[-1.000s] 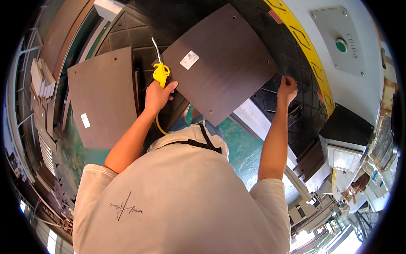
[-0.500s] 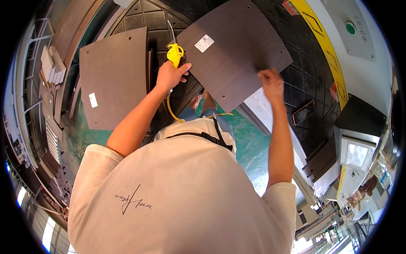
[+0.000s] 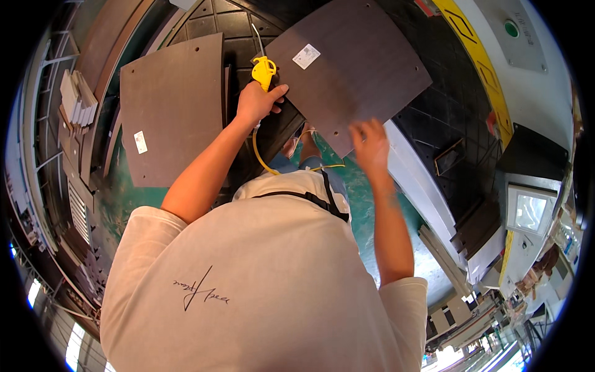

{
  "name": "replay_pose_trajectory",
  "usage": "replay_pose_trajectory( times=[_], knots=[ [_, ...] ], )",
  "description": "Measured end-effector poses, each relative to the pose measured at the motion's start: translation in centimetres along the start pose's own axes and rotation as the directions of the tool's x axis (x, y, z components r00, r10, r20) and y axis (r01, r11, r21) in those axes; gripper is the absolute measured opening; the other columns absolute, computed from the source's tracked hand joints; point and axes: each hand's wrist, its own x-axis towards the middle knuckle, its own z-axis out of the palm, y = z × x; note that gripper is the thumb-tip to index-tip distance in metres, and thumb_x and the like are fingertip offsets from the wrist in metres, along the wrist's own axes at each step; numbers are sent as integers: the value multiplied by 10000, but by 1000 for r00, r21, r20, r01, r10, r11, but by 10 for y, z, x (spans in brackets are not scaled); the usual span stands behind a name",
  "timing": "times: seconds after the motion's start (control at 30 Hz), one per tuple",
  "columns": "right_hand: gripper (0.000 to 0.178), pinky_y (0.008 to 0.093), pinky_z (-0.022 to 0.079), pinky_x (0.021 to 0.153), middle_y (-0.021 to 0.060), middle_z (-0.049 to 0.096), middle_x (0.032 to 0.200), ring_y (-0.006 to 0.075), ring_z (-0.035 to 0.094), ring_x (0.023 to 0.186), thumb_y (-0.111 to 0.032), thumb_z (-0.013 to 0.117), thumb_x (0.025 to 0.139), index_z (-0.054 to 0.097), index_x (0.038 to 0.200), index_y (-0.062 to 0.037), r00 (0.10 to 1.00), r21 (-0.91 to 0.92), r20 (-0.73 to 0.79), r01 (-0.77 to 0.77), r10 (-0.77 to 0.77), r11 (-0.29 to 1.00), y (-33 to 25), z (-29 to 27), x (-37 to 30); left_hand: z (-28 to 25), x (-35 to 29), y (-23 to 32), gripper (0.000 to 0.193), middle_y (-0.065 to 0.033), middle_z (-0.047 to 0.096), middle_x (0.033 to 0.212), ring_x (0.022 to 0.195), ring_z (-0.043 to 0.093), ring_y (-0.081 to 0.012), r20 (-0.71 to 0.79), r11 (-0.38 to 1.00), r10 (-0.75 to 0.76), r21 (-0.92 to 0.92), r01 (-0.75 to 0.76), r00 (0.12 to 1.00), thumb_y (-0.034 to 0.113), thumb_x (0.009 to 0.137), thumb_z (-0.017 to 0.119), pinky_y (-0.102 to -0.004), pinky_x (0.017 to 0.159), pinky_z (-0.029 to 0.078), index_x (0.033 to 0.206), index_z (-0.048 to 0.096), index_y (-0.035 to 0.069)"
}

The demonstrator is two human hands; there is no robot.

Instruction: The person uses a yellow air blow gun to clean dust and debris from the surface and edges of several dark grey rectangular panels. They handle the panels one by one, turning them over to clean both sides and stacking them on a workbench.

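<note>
My left hand (image 3: pixel 259 104) is closed round a yellow air blow gun (image 3: pixel 264 71), its thin metal nozzle pointing away from me and a yellow hose (image 3: pixel 263 160) trailing below. The thumb and fingertips are beside the left edge of a dark brown panel (image 3: pixel 356 65), which has holes near its corners and a white label (image 3: pixel 306 56). My right hand (image 3: pixel 370 146) is over the near edge of this panel, beside a corner hole. Its fingers look bent but are smeared by motion, and I cannot tell whether they touch the panel.
To the left lies another brown panel (image 3: pixel 173 111) with a white label, seemingly on a stack. A yellow-striped machine edge (image 3: pixel 477 62) with a green button (image 3: pixel 511 28) runs along the right. Below my right hand is a long pale edge (image 3: pixel 421 180) beside green floor (image 3: pixel 365 192).
My right hand has moved left and nearer to me, from the panel's right part to its near corner. My left hand still holds the air blow gun.
</note>
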Motion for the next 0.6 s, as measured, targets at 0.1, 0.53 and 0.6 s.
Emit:
replay_pose_trajectory(
  times=[0.1, 0.53, 0.6],
  knots=[
    [83, 472, 531, 825, 118, 648, 907, 364, 640, 920, -152, 743, 896, 768, 938, -86, 1000, -16, -21, 22, -22, 1000, 4, -2, 58, 0, 0, 1, 390, -69, 793, 849, 603, 739, -155, 9, 1000, 3, -13, -2, 1000, 370, 932, 817, -284, 525, 536, 948, 731, -10],
    [115, 459, 504, 826, 102, 596, 931, 330, 578, 959, -106, 754, 826, 730, 937, -83, 865, 5, 481, 161, -144, 987, 31, -42, -105, 2, 1, -2, 376, -62, 783, 814, 590, 736, -152, 16, 1000, -5, -26, 5, 1000, 363, 918, 826, -288, 492, 509, 912, 746, -4],
    [99, 458, 513, 822, 100, 612, 940, 327, 591, 968, -109, 767, 852, 733, 938, -72, 932, -29, 362, 26, -14, 999, 15, -51, -99, 0, 1, -3, 388, -65, 778, 800, 595, 738, -154, 16, 1000, 17, -19, -17, 1000, 366, 922, 822, -296, 501, 516, 894, 737, -12]
  ],
)
